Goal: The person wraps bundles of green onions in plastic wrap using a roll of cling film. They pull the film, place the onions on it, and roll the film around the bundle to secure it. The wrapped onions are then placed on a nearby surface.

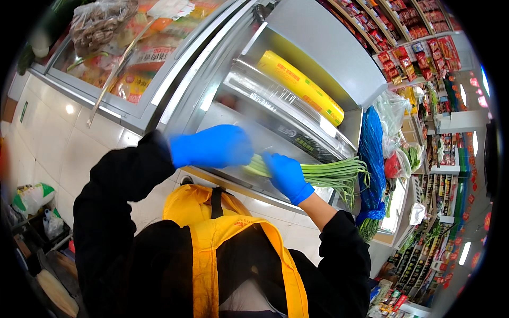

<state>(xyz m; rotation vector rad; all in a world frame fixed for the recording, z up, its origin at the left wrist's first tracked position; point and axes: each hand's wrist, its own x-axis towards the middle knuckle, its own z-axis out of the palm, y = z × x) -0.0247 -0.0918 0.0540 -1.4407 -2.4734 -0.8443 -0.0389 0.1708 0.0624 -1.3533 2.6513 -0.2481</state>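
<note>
A bunch of green onions (334,169) lies across the front of a metal film-wrapping machine (294,101), its leafy tips pointing right. My right hand (288,175), in a blue glove, is closed around the stalks near their pale end. At that pale end is my left hand (214,146), also blue-gloved and blurred, with its fingers curled; whether it grips anything is hidden. Behind both hands, a yellow roll of cling film (302,87) rests in the machine's upper part.
At the left stands a chest freezer (135,107) holding packaged food, with a bag of mushrooms (101,24) on top. Greens in a blue net bag (372,159) lie right of the machine, beside plastic bags (391,115). Stocked shelves (425,198) stand farther right.
</note>
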